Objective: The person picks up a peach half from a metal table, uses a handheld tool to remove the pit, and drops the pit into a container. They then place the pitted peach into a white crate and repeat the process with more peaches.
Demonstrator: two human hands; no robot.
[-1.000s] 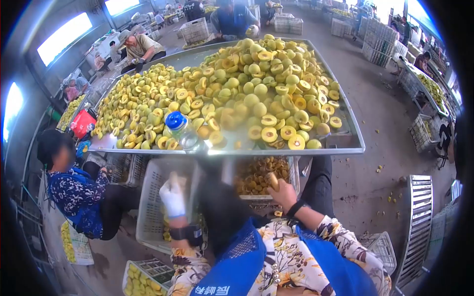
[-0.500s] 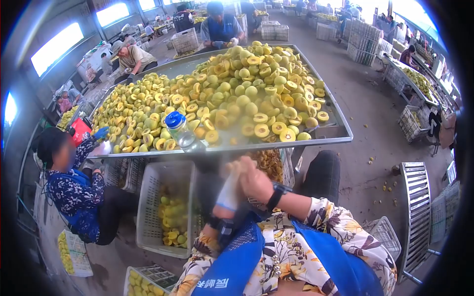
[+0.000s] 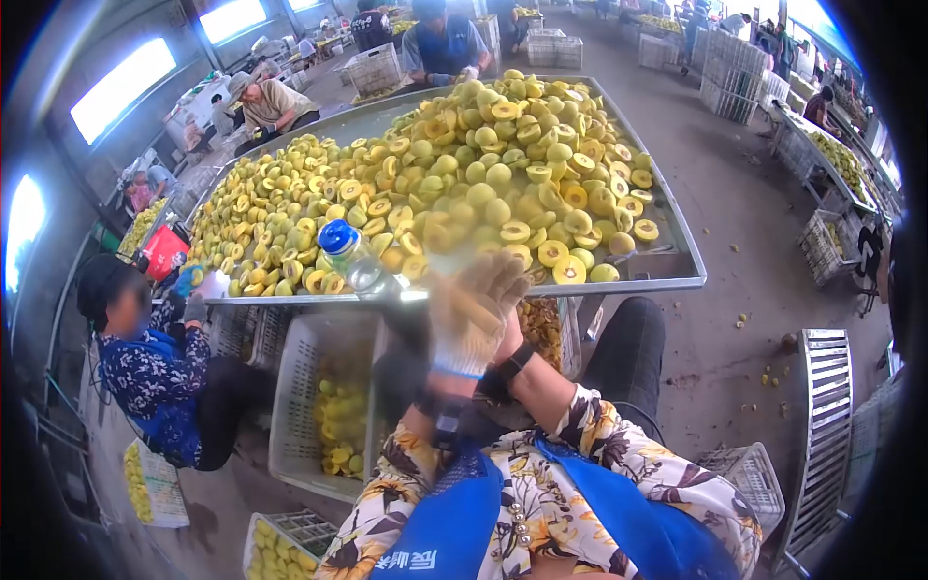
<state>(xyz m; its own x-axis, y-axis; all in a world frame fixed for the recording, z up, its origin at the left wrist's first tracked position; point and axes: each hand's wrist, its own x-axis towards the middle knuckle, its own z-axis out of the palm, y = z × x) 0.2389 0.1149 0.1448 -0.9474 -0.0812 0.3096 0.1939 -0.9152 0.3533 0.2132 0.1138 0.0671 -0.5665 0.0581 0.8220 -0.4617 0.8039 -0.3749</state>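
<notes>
My left hand point(image 3: 462, 324), in a pale knitted glove, is held up near the table's front edge with its fingers apart. Close against it on the right is my right hand point(image 3: 503, 290), also with fingers spread; part of it is hidden behind the glove. Neither hand shows anything held. Beyond them, halved yellow-green fruits point(image 3: 483, 184) are heaped on the metal table point(image 3: 638, 284). A clear bottle with a blue cap point(image 3: 340, 238) leans at the front edge, left of my hands.
A white crate point(image 3: 290, 387) with fruit pieces stands below the table on the left. A co-worker in a blue vest point(image 3: 159, 377) sits beyond it. Two more people work at the table's far side. A slatted metal rack point(image 3: 826, 416) is at right.
My hands were clasped together lower down; now they are raised towards the table edge with fingers spread. The co-worker at left has brought their hands closer together.
</notes>
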